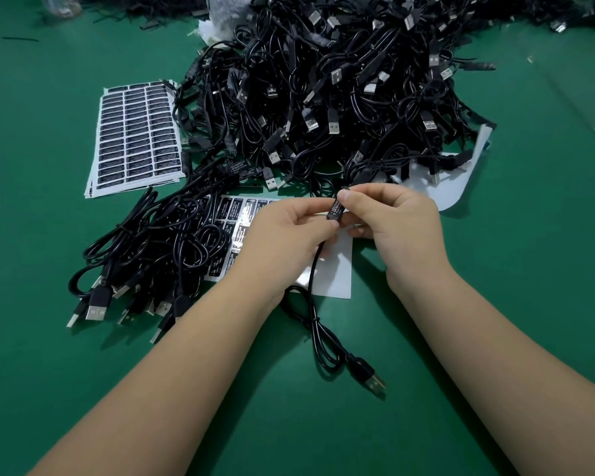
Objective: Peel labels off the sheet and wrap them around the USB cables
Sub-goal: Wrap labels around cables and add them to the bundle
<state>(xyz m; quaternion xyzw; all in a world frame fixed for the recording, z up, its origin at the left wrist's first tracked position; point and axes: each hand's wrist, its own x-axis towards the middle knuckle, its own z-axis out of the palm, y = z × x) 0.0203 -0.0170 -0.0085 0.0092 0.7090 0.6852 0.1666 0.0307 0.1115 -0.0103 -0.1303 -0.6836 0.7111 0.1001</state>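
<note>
Fingers (349, 197) of the right hand (397, 228) and the left hand (289, 231) pinch a black label (334, 210) onto the USB cable (315, 304) at frame centre — wrapping looks nearly finished. Next, I judge, comes pressing the seam flat, then another peel from the label sheet (337, 273) beneath — the unlabelled pile (340, 80) lies above.

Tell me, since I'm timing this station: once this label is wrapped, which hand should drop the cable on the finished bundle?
Left, probably. The left hand is nearer the finished bundle; the right hand sits farther away, and both pinch the cable.
</note>
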